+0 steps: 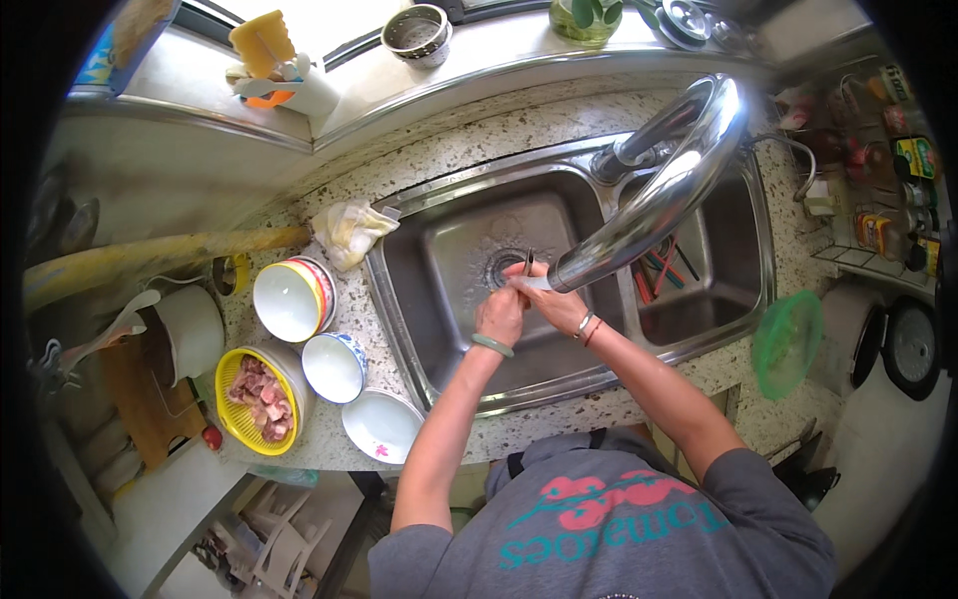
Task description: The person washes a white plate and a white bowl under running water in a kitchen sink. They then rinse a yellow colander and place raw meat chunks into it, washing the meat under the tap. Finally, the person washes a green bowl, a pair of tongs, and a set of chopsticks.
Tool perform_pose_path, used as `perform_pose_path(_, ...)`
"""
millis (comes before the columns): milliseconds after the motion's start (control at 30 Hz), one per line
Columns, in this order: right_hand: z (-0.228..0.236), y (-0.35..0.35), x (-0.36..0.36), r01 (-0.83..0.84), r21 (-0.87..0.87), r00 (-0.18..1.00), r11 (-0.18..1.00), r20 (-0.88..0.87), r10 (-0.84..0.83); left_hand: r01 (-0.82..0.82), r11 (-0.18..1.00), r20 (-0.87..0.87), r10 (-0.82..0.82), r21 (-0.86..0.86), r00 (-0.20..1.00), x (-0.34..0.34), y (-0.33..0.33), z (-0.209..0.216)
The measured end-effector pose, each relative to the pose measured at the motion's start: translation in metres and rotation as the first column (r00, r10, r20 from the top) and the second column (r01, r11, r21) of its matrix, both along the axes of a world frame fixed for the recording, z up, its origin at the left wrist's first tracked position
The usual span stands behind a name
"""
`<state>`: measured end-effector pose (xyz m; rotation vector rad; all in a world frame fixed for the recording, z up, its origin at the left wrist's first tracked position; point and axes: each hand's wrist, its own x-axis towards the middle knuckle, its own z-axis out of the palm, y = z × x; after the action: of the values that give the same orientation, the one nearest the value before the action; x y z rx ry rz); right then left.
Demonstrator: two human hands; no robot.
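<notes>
Both my hands meet in the left basin of a steel sink (419, 329), just under the mouth of a chrome faucet (689, 180). My left hand (501, 315) is closed, a green bangle on its wrist. My right hand (555, 302) is closed against it, fingers pressed together. Water from the faucet runs over the fingers. A slim, dark, shiny piece (529, 262) sticks up between the hands; its kind and the rest of it are hidden by the fingers. Below them lies the round drain (507, 268), with water spreading around it.
Left of the sink stand a red-and-yellow-rimmed bowl (287, 299), a blue-patterned bowl (334, 366), a white bowl (382, 426) and a yellow colander (225, 399) of raw meat pieces. Several chopsticks (659, 270) lie in the right basin. A green plastic basket (788, 344) is at right.
</notes>
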<state>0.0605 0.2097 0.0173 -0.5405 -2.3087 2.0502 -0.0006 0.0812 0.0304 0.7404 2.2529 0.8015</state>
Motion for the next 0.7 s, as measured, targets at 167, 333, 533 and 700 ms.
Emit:
perform_pose_path(167,0.026,-0.029,-0.020,0.262,-0.249,0.960,0.932,-0.026,-0.277,-0.427,0.895,0.291,0.377,0.131,0.879,0.016,0.011,0.018)
perform_pose_path(333,0.050,-0.022,-0.040,0.479,-0.489,0.868,0.729,0.139,-0.477,-0.194,0.977,0.066,0.189,0.086,0.980,0.034,-0.005,-0.008)
perform_pose_path(533,0.054,0.014,-0.034,0.260,-0.200,0.954,0.945,-0.096,-0.283,-0.565,0.810,0.543,0.407,0.158,0.734,0.049,-0.020,-0.012)
perform_pose_path(700,0.036,-0.013,0.025,-0.092,0.195,0.994,0.976,0.078,0.079,-0.751,0.607,0.813,0.283,0.259,0.509,0.015,-0.018,0.013)
